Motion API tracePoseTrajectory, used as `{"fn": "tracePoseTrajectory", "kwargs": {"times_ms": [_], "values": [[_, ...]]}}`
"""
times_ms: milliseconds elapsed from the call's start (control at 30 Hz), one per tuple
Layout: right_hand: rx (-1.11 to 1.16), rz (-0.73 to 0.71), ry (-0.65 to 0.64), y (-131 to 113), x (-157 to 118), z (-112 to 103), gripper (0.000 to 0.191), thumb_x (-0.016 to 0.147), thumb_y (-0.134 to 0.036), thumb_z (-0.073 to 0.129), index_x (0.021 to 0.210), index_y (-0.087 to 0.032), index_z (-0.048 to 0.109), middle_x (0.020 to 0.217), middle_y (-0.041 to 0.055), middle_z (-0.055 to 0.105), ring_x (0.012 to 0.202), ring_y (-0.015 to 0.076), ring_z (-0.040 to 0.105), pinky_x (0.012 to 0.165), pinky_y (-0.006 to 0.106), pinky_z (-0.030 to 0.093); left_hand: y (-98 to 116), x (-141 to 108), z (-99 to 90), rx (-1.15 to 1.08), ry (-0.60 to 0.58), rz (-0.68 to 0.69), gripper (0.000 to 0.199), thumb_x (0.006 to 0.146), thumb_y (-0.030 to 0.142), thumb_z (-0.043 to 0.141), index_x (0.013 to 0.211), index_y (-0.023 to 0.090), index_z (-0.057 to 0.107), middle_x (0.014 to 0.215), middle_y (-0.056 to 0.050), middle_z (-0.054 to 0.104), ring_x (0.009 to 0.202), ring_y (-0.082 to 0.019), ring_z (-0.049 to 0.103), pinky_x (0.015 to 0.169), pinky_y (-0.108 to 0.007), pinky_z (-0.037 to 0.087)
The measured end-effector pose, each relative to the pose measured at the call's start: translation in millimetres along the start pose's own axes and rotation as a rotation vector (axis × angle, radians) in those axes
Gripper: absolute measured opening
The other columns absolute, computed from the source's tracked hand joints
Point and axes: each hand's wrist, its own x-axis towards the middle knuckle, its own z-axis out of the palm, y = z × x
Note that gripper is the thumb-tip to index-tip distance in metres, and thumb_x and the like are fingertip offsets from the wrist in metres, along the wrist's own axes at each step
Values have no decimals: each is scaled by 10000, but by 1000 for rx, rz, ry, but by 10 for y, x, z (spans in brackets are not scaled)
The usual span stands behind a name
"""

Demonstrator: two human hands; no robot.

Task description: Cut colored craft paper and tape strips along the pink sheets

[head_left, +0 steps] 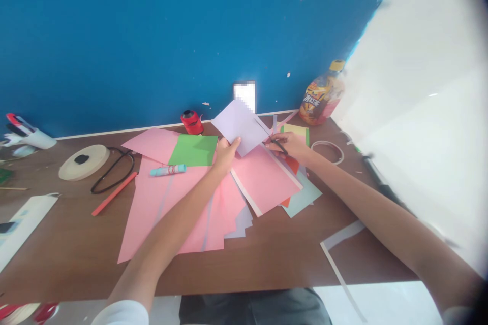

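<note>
A lavender paper square point(242, 124) is held up above the table by my left hand point(227, 153), thumb on its lower corner. My right hand point(287, 146) is closed round dark-handled scissors point(279, 146) at the paper's right edge, where a narrow strip runs along the side. Beneath lie a pink sheet with white edges point(267, 180) and larger pink sheets point(183, 213). A green square point(193, 150) and a light blue glue stick point(168, 170) rest on the pink paper left of my left hand.
On the brown table point(267, 264) are a red spool point(191, 122), a tape roll point(84, 162), a black cord point(113, 183), a red stick point(114, 194) and a white ring point(328, 151). A bottle point(322, 94) stands back right, against the wall. Paper strips point(343, 233) lie front right.
</note>
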Motion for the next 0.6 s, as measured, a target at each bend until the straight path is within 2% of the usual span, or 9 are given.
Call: {"fn": "tracePoseTrajectory", "kwargs": {"times_ms": [167,467,600], "values": [[1,-24,-11,51,15,-15,398,632,-466,849,848,-158,719,516,-18,572,442,97,474,411,245,351,10,-18,10,50,-73,1,439,779,476,751,1061,142,710,1107,-134,738,1072,-270,667,967,-397,495],[-14,-28,-33,16,-8,15,377,647,-455,845,820,-162,682,563,-21,599,453,90,482,460,255,370,-20,-17,-3,55,-79,-7,450,785,458,749,1090,130,705,1145,-141,731,1069,-253,672,980,-381,486],[-34,-10,-98,-40,-24,6,392,661,-486,832,828,-169,674,603,2,641,488,103,504,458,257,336,-20,-17,-3,52,-79,-14,459,778,466,751,1097,140,704,1143,-134,732,1067,-250,671,964,-370,489]]}}
